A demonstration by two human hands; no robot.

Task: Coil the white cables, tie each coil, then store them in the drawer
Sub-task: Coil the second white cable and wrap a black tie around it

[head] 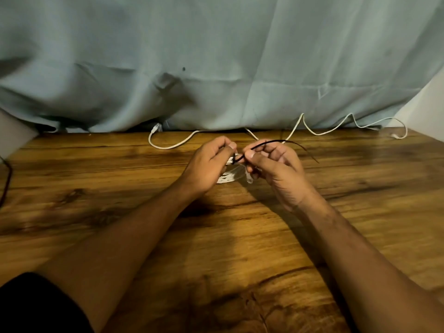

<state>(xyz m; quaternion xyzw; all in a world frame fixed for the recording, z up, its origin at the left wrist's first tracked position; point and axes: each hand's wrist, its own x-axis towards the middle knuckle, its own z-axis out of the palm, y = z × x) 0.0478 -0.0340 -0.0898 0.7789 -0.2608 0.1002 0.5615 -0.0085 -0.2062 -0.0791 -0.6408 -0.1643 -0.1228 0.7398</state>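
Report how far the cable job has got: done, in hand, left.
Done: one white coil is wound. In hand: the left hand holds it while the right hand pinches a black tie looped round it. Left: a loose white cable sprawls uncoiled along the back edge of the table; no drawer is in view, so nothing looks stored.

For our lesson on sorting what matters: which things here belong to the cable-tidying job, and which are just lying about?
Job: coiled white cable in the left hand; thin black tie pinched by the right hand; loose white cable along the back edge of the brown wooden table.
Lying about: pale green cloth curtain; dark cord at the left edge.
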